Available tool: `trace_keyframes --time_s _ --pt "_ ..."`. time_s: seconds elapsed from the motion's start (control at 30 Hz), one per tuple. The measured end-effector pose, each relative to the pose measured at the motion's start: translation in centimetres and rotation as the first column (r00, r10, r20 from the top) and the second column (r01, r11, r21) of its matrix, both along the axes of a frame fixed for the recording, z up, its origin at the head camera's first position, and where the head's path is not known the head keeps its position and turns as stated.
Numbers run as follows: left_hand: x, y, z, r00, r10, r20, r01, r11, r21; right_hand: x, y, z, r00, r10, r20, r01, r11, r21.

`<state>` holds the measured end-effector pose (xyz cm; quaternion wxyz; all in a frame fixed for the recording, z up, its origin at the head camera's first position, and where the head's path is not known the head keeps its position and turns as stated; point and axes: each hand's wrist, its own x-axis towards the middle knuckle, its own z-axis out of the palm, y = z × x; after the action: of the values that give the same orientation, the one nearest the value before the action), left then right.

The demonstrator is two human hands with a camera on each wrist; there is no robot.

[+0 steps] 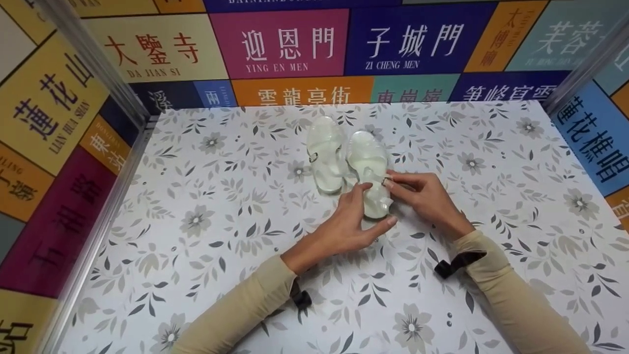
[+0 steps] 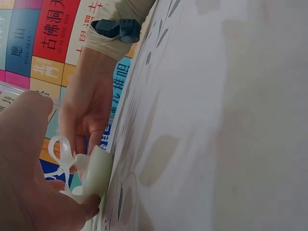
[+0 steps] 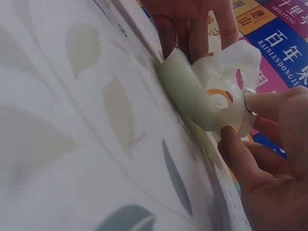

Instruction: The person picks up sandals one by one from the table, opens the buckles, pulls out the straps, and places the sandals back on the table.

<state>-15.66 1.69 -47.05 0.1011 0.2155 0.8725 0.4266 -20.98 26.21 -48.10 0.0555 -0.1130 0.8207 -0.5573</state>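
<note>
A pale, glossy sandal [image 1: 376, 201] lies on the patterned surface, its heel towards me. My right hand [image 1: 425, 199] is at its right side and pinches the small metal buckle [image 3: 249, 102] on its strap between thumb and index finger. On the sandal's left side, my left hand [image 1: 351, 226] touches it with extended fingers. The left thumb stands out apart from the sandal, behind the heel. In the left wrist view the sandal's loose strap [image 2: 61, 150] loops up above the heel. The matching sandal [image 1: 324, 142] lies just to the left, with nobody touching it.
A white tabletop [image 1: 221, 280] with grey leaves and flowers spreads around the sandals. Panels of coloured signs [image 1: 280, 44] rise behind it and at both sides. Metal posts [image 1: 91, 59] stand at the back corners. Each forearm wears a dark wrist camera [image 1: 300, 297].
</note>
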Motion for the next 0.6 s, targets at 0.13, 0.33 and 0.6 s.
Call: trace_keyframes --time_s 0.13,0.33,0.6 --pt "0.5 -0.2 0.1 1.000 -0.013 -0.005 0.013 1.000 -0.020 0.4 0.0 -0.1 1.000 0.004 0.025 -0.003 0.999 -0.040" --pt "1.2 -0.4 0.3 0.999 -0.035 -0.006 0.035 0.999 -0.026 1.0 0.1 -0.3 0.999 0.020 0.030 -0.018 0.998 -0.063" --pt "1.9 -0.6 0.5 0.999 -0.047 -0.012 0.046 0.999 -0.026 1.4 0.3 -0.5 0.999 0.038 0.000 -0.038 0.999 -0.018"
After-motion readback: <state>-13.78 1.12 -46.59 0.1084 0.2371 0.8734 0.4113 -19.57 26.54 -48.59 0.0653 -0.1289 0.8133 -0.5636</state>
